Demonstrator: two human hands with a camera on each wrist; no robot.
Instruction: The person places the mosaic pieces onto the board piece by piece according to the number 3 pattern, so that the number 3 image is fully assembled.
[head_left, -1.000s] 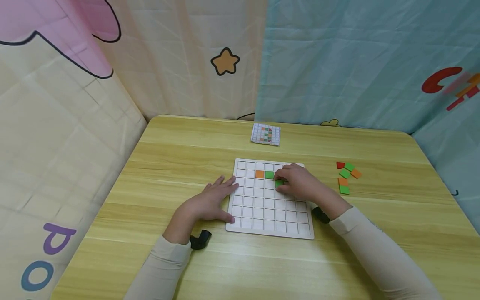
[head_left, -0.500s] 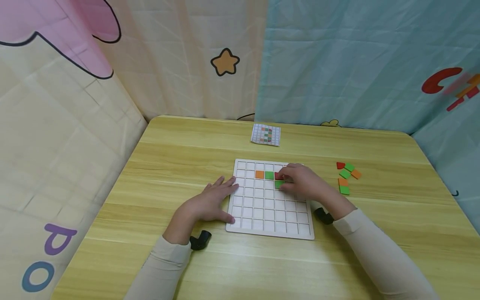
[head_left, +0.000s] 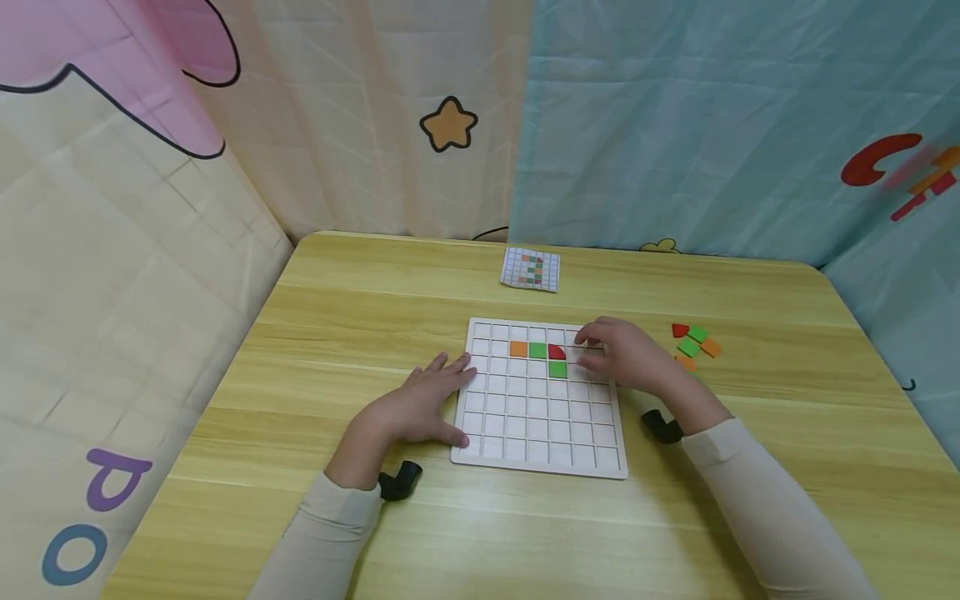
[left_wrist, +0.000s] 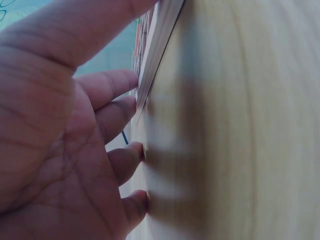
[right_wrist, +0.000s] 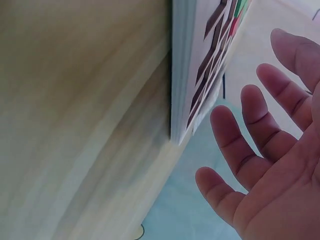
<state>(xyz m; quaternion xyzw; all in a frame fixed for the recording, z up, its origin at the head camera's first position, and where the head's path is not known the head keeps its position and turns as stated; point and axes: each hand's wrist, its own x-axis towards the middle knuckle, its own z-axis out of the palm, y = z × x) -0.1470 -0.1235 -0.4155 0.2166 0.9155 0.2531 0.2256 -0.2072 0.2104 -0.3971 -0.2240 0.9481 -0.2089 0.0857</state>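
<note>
A white grid board (head_left: 517, 433) lies on the table. In its upper rows an orange square tile (head_left: 519, 349), a green square tile (head_left: 537, 351) and a red tile with one rounded corner (head_left: 556, 352) sit in a row. Another green tile (head_left: 557, 369) is directly below the red one. My left hand (head_left: 420, 407) is spread at the board's left edge, thumb and fingertips touching it, other fingers on the table. Above the board's right side hovers my right hand (head_left: 626, 354), its fingers loosely bent and holding nothing; the right wrist view shows the palm (right_wrist: 285, 195) bare.
Behind the board lies a small printed pattern card (head_left: 530, 269). Several loose tiles lie to the right, among them a red one (head_left: 679, 331), a green one (head_left: 697, 334) and an orange one (head_left: 711, 347). Curtains (head_left: 360, 125) stand behind the wooden table (head_left: 337, 292).
My right hand has let go of the red tile, now lying in its cell, and moved right off the tiles. The left hand has stayed in place.
</note>
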